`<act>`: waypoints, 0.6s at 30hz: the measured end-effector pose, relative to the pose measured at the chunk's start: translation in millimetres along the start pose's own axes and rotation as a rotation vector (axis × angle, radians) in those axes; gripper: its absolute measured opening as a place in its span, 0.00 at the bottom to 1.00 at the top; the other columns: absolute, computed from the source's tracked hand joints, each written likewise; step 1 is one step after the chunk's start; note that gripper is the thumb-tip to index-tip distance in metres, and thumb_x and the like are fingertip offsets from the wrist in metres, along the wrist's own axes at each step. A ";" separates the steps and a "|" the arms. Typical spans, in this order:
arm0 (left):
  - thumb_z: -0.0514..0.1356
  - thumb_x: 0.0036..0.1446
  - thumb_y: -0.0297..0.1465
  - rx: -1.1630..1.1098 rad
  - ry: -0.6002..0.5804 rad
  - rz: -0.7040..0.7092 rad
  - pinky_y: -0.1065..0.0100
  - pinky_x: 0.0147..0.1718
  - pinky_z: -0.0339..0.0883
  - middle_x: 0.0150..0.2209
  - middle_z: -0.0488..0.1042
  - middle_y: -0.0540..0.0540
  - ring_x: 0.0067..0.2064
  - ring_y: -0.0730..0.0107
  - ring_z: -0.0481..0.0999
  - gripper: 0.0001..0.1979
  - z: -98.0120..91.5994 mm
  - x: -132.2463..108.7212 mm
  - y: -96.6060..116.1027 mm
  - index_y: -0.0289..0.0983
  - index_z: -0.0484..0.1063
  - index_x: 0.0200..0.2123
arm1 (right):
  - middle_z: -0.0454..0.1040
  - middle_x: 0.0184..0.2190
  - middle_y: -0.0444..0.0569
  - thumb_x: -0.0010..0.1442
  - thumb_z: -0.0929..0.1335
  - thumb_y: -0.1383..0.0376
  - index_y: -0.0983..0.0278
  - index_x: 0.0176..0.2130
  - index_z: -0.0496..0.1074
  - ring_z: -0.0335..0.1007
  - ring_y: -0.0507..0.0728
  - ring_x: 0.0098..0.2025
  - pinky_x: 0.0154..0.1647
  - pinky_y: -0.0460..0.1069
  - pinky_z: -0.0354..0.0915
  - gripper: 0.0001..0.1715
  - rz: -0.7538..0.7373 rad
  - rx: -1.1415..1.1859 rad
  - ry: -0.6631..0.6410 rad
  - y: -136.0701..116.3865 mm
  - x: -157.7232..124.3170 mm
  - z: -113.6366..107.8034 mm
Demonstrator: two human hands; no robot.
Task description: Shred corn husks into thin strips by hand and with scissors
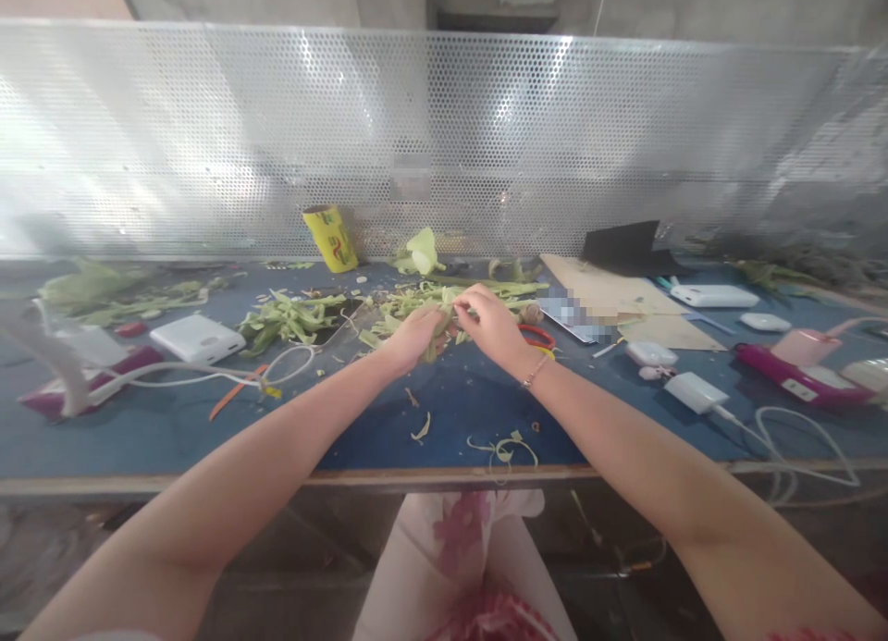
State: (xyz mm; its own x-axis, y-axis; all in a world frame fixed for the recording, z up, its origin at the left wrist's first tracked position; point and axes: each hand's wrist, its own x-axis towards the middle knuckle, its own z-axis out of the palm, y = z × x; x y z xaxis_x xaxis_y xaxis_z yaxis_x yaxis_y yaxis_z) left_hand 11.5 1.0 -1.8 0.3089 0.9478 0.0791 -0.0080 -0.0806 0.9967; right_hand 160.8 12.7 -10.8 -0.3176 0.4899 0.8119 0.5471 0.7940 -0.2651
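Both hands meet over a heap of pale green plant strips and stalks (388, 301) in the middle of the blue table. My left hand (414, 338) is closed round a pale green leafy stalk (448, 306). My right hand (484, 319) pinches at the upper part of that same stalk, thumb and forefinger together. The lower end of the stalk is partly hidden by my fingers. A second pile of green strips (295, 319) lies left of my left hand. Just beyond the heap stands a pale green leafy piece (422, 250).
A perforated metal screen (444, 141) closes the back. Near it a yellow roll (331, 240) leans. White power banks (197, 338), cables and purple power strips (797, 373) lie to both sides. Red and yellow rings (537, 338) and cardboard (610, 289) lie right of my hands. Peel scraps (503, 449) dot the front.
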 end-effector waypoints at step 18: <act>0.50 0.42 0.22 -0.132 -0.012 0.000 0.77 0.16 0.50 0.18 0.61 0.54 0.16 0.83 0.54 0.04 -1.1 -0.6 4.9 0.36 0.57 0.24 | 0.66 0.38 0.51 0.57 0.61 0.69 0.64 0.33 0.67 0.65 0.55 0.41 0.38 0.50 0.66 0.06 0.140 0.202 -0.066 0.7 1.3 5.8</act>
State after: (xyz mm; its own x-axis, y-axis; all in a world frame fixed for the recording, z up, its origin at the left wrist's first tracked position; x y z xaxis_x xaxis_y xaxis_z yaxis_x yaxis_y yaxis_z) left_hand 10.2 0.3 3.0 0.3204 0.9439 0.0801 -0.1326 -0.0390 0.9904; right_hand 156.3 16.0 -12.9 -0.3026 0.6175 0.7260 0.4258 0.7691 -0.4767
